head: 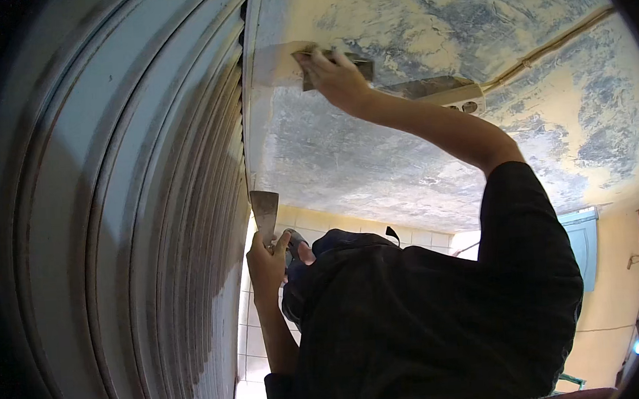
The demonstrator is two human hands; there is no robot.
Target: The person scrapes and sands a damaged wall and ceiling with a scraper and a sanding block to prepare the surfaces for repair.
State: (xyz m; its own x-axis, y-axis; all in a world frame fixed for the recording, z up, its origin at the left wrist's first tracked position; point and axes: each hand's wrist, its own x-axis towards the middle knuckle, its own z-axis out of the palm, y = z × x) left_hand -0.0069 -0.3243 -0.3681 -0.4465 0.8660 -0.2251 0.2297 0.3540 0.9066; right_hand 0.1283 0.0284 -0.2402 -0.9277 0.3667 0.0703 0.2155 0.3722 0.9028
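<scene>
My right hand (pixel 342 83) is pressed near the upper left of a patchy yellow and grey wall (pixel 337 138). It grips a flat rectangular hand tool (pixel 365 68), apparently a putty spreader; slight blur hides its details. Lower down, my left hand (pixel 267 266) holds a putty knife (pixel 265 209) upright by its handle, the wide metal blade pointing up. That blade is close to the wall's left edge and the ribbed metal shutter. Grey smears of filler cover much of the wall around my right hand.
A ribbed metal shutter or folding gate (pixel 131 172) rises along the left. On the wall, a power strip (pixel 472 94) with a cable (pixel 551 42) sits beyond my right forearm. Pale floor tiles (pixel 255 338) show below. A light-blue panel (pixel 583 249) stands at right.
</scene>
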